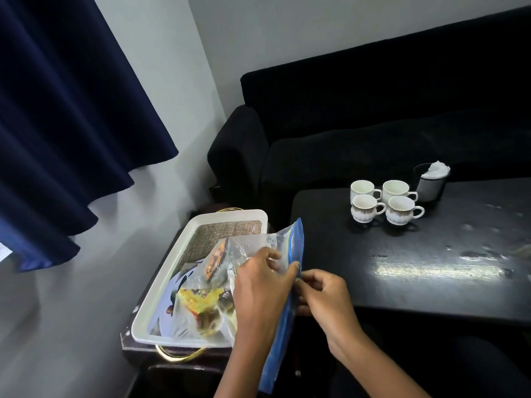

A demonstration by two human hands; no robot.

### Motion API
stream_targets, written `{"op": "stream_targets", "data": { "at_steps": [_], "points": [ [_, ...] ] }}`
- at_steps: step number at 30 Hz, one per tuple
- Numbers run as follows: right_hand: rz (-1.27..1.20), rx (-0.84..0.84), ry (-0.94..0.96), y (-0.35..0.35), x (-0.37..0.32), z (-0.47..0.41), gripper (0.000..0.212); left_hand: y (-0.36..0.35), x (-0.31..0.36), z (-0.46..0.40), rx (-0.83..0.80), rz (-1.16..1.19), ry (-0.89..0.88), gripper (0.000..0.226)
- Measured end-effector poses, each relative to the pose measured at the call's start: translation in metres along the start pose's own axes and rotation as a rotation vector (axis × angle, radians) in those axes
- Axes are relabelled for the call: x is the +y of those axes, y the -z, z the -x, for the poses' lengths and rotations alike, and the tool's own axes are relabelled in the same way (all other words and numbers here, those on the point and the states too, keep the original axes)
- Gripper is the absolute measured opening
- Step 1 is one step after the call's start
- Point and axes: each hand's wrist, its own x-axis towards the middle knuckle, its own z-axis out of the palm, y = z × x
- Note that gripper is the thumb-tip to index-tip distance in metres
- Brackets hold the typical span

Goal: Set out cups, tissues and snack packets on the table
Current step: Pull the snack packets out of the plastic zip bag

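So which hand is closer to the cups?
Right. The right hand is by the table's near edge, below the cups; the left hand is farther, over the tray.

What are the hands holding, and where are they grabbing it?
Both hands hold the clear plastic zip bag at its blue top edge. The left hand and the right hand each pinch that edge with their fingers, above the white tray.

Left hand (260, 285), right hand (324, 294): fingers curled, pinching, tips meeting.
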Motion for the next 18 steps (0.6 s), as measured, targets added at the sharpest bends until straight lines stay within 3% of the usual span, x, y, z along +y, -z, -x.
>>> {"op": "stream_targets", "data": {
  "at_steps": [9,14,18],
  "points": [
    [0.056,0.063,0.055,0.007,0.006,-0.012,0.019,0.000,0.004,0.005,-0.066,-0.046,0.022,0.007],
    [0.045,0.200,0.055,0.018,0.009,-0.020,0.017,0.007,-0.006,-0.002,0.076,-0.018,0.025,0.013],
    [0.005,0.169,0.011,0.027,0.010,-0.020,0.014,0.015,-0.016,-0.009,0.158,0.040,0.064,0.024]
  ]
}}
